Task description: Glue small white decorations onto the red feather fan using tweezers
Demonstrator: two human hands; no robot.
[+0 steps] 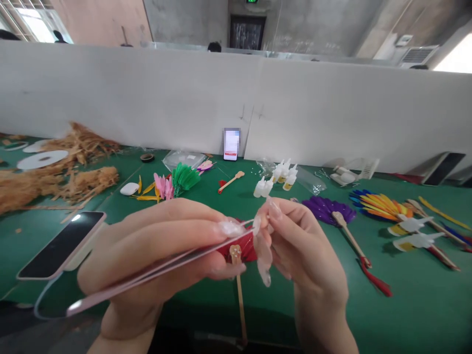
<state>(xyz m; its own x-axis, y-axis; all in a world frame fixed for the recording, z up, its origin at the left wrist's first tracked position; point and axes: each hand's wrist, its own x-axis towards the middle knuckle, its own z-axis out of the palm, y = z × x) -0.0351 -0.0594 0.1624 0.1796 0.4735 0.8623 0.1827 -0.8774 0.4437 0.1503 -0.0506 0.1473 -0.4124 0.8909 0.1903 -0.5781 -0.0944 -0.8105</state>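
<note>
My left hand (177, 241) is closed around pink tweezers (147, 276), whose rounded end points to the lower left. The two tips lie slightly apart, at the fingers of my right hand (298, 241). That right hand is closed in a pinch, with long pale nails; whatever it may hold is too small to make out. Below both hands a red feather fan (249, 250) lies on the table, partly hidden, its wooden handle (240, 300) pointing toward me. Small pale beads show on the handle's wide head.
On the green table (273, 314) stand small glue bottles (283, 172). Purple (328, 209) and orange-blue (383, 204) feather fans lie right. Green feathers (184, 178), a wooden handle (232, 181) and an upright phone (231, 145) are behind; another phone (62, 246) lies left, near brown fibre (84, 182).
</note>
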